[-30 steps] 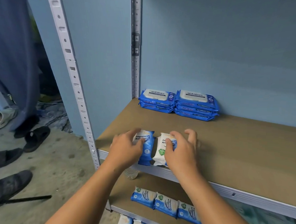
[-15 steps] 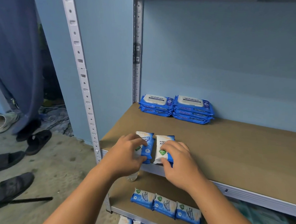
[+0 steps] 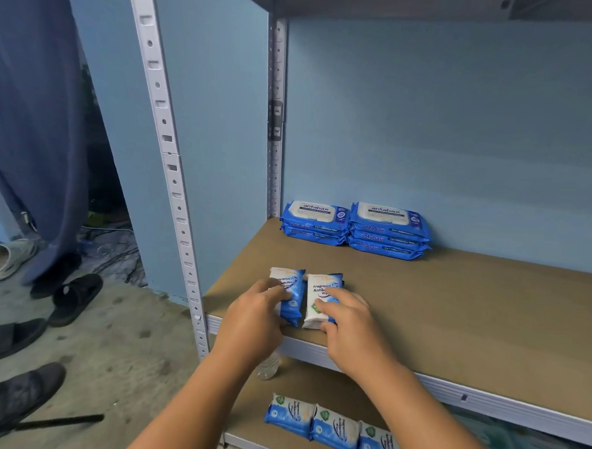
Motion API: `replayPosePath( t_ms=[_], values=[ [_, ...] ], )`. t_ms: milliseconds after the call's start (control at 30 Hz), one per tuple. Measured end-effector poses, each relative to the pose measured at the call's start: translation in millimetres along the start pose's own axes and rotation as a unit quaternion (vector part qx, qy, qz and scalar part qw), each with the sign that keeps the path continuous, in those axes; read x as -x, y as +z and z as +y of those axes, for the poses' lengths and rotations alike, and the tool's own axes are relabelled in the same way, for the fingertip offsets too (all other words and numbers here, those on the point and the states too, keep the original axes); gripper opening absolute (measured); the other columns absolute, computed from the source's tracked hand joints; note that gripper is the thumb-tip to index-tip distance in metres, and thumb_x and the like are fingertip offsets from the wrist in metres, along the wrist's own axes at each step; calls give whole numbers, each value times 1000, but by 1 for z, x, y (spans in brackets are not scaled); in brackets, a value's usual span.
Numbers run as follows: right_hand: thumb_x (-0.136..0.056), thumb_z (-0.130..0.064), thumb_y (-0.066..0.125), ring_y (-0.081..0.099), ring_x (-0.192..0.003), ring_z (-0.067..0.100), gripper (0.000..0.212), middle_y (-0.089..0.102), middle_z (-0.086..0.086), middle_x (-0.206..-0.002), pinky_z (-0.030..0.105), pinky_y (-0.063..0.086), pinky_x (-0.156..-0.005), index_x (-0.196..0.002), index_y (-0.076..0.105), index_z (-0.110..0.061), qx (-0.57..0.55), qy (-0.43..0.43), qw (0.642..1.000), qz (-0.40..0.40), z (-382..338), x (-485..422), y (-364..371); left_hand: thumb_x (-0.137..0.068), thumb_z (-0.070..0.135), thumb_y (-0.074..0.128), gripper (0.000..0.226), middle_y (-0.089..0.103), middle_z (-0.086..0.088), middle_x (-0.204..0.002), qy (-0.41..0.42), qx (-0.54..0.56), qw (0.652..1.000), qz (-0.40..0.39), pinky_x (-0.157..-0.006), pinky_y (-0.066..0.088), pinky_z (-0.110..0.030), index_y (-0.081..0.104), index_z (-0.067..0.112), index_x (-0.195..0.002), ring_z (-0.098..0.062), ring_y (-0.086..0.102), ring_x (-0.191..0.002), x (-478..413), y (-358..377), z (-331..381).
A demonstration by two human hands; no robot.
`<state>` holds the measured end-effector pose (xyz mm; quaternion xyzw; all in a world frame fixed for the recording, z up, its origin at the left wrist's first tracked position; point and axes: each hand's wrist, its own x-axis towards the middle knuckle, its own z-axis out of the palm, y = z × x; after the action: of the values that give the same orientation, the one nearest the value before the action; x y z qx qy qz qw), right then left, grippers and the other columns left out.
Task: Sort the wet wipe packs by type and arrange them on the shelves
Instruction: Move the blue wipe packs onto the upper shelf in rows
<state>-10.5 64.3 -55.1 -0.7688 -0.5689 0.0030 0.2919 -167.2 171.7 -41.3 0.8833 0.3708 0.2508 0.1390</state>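
Brown board forms the shelf [image 3: 471,319] where the work sits. Two small wipe packs lie side by side at its near left corner, just behind the metal front rail [image 3: 484,395]. The left hand [image 3: 255,315] grips the left pack [image 3: 292,310], with its fingers [image 3: 277,290] curled over the pack's left side and top. The right hand [image 3: 351,326] holds the right pack [image 3: 316,294], fingers [image 3: 328,308] on its face and thumb at its near end. Two stacks of big blue packs [image 3: 388,231] stand at the far wall, well apart from the small ones. A row of small packs [image 3: 335,430] lies on the shelf below, near a clear bottle [image 3: 268,367].

The main risk, as I judge it, is the edge. Both packs rest so near the rail that a slight pull toward the person could drop one onto the lower shelf or the floor. The film wrap looks slick, so a light grip may slide rather than steer. Their print also resembles that of the row below, so leaving them here might split one type across two shelves.

Compared with a second ago, the right hand has drawn back from the far end of its pack to the near half. The two packs stay at the same corner and now lie straighter, more nearly parallel. The view has also lifted, showing the underside of the shelf above.
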Motion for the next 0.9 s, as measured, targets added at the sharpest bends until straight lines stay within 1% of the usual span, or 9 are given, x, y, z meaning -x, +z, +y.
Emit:
replayPosePath(
  t_ms=[100,200,233,333,400,467,600,733,900],
  values=[
    [-95,-8,62,41,-135,26,36,51,6,-147,31,33,-112,-131,67,-13,13,-9,1000,-2,-1,-20,10,-79,8,69,45,53,12,-140,-12,-8,1000,10,-80,48,-28,67,27,-121,-22,60,-112,-18,6,-9],
    [-91,-6,66,49,-127,31,36,57,7,-140,39,41,-108,-126,71,-14,12,-12,1000,20,1,-43,23,-76,4,68,45,56,7,-137,-20,5,1000,18,-79,53,-37,69,23,-117,-28,62,-108,-37,14,-21],
    [-91,-7,67,49,-125,31,36,58,6,-140,39,42,-106,-126,71,-15,15,-13,999,25,2,-51,27,-75,3,67,45,57,6,-135,-19,11,1000,22,-79,53,-37,69,21,-116,-28,62,-108,-43,17,-25],
    [-93,-14,65,46,-124,27,38,55,0,-141,37,42,-105,-130,68,-21,33,-17,999,28,6,-75,36,-77,3,65,45,57,5,-131,-22,16,999,32,-77,47,-29,67,21,-118,-25,60,-106,-64,25,-34],
    [-94,-16,63,44,-122,26,37,53,-2,-140,36,42,-104,-131,67,-22,38,-19,999,29,8,-90,42,-79,4,62,44,56,5,-130,-31,19,999,31,-81,48,-31,65,21,-119,-25,59,-106,-78,29,-39],
    [-92,-16,64,45,-117,28,36,54,0,-137,37,42,-102,-128,69,-21,39,-21,998,35,11,-105,49,-78,3,61,43,57,3,-127,-37,27,998,33,-82,50,-36,65,21,-117,-28,58,-105,-93,35,-44],
    [-90,-15,68,47,-110,32,34,57,3,-132,39,43,-98,-124,71,-20,45,-20,998,47,19,-134,62,-72,-1,59,42,60,0,-120,-24,39,998,48,-75,50,-38,67,16,-110,-31,59,-99,-119,46,-55],
    [-92,-19,68,46,-108,30,33,56,2,-132,40,44,-95,-124,70,-23,48,-13,997,66,26,-157,74,-70,-3,60,44,60,0,-121,-9,40,998,55,-77,51,-40,67,14,-110,-31,60,-98,-141,54,-66],
    [-95,-22,64,45,-111,30,31,54,1,-135,40,44,-94,-125,69,-25,61,-10,996,70,31,-169,80,-71,-4,58,47,57,3,-128,-6,56,998,34,-76,48,-34,65,15,-113,-27,57,-102,-160,58,-72]
  ],
)
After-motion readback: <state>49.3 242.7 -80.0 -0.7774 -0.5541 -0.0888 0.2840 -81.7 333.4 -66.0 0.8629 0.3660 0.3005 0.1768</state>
